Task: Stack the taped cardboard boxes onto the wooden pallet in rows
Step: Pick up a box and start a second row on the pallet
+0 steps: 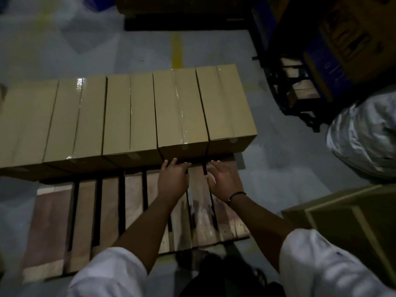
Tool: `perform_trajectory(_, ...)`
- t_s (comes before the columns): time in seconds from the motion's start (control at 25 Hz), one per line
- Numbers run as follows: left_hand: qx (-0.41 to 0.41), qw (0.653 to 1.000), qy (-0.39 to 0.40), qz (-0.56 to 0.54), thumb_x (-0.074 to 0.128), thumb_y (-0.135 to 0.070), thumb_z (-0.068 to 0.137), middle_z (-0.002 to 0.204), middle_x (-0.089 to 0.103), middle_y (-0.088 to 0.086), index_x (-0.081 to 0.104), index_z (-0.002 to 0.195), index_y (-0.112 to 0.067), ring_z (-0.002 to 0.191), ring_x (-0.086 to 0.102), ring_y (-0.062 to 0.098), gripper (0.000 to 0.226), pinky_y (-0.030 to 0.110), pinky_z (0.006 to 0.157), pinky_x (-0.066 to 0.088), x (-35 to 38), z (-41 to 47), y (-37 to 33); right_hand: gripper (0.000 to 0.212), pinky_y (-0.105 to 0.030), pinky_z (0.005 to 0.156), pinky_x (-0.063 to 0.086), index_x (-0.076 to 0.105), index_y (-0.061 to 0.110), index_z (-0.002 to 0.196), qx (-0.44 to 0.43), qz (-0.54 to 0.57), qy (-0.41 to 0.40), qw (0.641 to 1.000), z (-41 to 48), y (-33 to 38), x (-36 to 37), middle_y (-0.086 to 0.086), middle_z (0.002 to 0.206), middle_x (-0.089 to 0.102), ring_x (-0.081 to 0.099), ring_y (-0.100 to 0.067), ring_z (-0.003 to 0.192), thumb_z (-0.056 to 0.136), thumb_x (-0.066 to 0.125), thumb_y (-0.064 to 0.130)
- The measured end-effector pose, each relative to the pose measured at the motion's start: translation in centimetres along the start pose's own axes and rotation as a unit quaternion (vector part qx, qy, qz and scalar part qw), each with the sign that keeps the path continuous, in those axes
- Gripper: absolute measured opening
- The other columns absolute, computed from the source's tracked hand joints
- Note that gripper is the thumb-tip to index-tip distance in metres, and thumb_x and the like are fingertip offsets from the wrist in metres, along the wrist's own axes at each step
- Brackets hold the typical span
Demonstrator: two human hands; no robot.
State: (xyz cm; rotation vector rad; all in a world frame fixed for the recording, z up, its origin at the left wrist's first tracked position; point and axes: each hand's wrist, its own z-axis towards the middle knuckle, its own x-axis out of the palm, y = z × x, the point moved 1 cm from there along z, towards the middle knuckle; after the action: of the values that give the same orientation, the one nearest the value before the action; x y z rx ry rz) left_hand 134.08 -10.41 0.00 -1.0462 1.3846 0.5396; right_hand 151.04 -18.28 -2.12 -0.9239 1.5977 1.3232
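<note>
Several taped cardboard boxes (120, 116) stand side by side in one row along the far edge of the wooden pallet (85, 215). My left hand (173, 179) reaches to the near face of the second box from the right (180, 110), its straight fingertips touching the lower edge. My right hand (224, 179) is open with fingers spread, close to the near bottom edge of the rightmost box (227, 103). Neither hand holds anything. The near slats of the pallet are bare.
Another cardboard box (347, 221) sits on the floor at the right. A plastic-wrapped bundle (364, 133) lies behind it. A dark cart (300, 88) and stacked blue and yellow cartons (342, 39) stand at the back right. A yellow line (177, 50) marks the grey floor.
</note>
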Motion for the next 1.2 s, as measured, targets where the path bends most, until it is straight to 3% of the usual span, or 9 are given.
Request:
perform_trajectory(0.12,0.029,0.999,-0.027,-0.033,0.066,-0.019,0.091,0.116,0.074,0.009,0.073,0.122,-0.024,0.118,0.064,0.027,0.032,0.042,0.104,0.046,-3.7,-3.9,-5.7,0.017,-0.037,0.077,0.05,0.075,0.012,0.089,0.004,-0.001,-0.018,1.0,-4.4,-0.3,-4.8,-0.012,0.096,0.073,0.066,-0.032,0.089,0.088,0.061,0.022)
perform_trajectory(0.28,0.06,0.993,-0.075,-0.066,0.065,-0.018,0.085,0.098,0.078,0.003,0.078,0.111,-0.024,0.089,0.072,0.022,0.03,0.033,0.079,0.055,-8.1,-8.2,-13.9,0.019,-0.033,0.063,0.043,0.069,0.016,0.071,0.035,-0.007,-0.069,0.997,-11.0,-2.4,-11.5,-0.006,0.073,0.068,0.062,-0.029,0.071,0.084,0.057,0.022)
perform_trajectory(0.4,0.101,0.989,-0.09,-0.068,0.061,-0.024,0.085,0.094,0.078,-0.002,0.079,0.106,-0.027,0.083,0.073,0.019,0.028,0.032,0.072,0.057,-9.7,-11.8,-21.3,0.019,-0.034,0.065,0.045,0.071,0.016,0.074,0.071,-0.01,-0.137,0.988,-17.6,-5.5,-16.3,-0.006,0.075,0.069,0.063,-0.03,0.073,0.085,0.058,0.025)
perform_trajectory(0.56,0.165,0.98,-0.09,-0.07,0.063,-0.032,0.088,0.098,0.078,-0.004,0.078,0.109,-0.027,0.087,0.073,0.018,0.025,0.035,0.078,0.058,-10.5,-16.9,-32.8,0.018,-0.036,0.075,0.047,0.073,0.019,0.083,0.134,-0.006,-0.212,0.968,-28.3,-9.7,-23.4,-0.002,0.086,0.072,0.064,-0.029,0.085,0.089,0.059,0.028)
perform_trajectory(0.8,0.305,0.944,-0.084,-0.09,0.057,-0.043,0.092,0.1,0.078,-0.007,0.077,0.109,-0.027,0.087,0.072,0.016,0.031,0.034,0.078,0.058,-11.5,-22.5,-48.7,0.018,-0.039,0.074,0.049,0.072,0.019,0.081,0.228,-0.024,-0.321,0.919,-40.9,-15.9,-33.1,-0.002,0.086,0.071,0.063,-0.028,0.085,0.086,0.057,0.029)
perform_trajectory(1.04,0.397,0.912,-0.068,-0.079,0.057,-0.041,0.094,0.083,0.076,-0.002,0.077,0.096,-0.027,0.07,0.069,0.02,0.025,0.031,0.063,0.055,-12.0,-23.7,-57.6,0.017,-0.038,0.077,0.048,0.074,0.021,0.085,0.331,-0.039,-0.373,0.866,-46.8,-19.8,-36.7,0.002,0.091,0.073,0.062,-0.025,0.089,0.086,0.059,0.03)
perform_trajectory(1.2,0.446,0.89,-0.034,-0.086,0.063,-0.039,0.092,0.091,0.077,-0.007,0.077,0.104,-0.029,0.077,0.071,0.016,0.021,0.027,0.064,0.051,-11.0,-22.9,-61.8,0.015,-0.037,0.077,0.047,0.074,0.023,0.086,0.366,-0.038,-0.41,0.834,-49.8,-22.3,-37.3,0.005,0.093,0.073,0.063,-0.023,0.09,0.084,0.061,0.03)
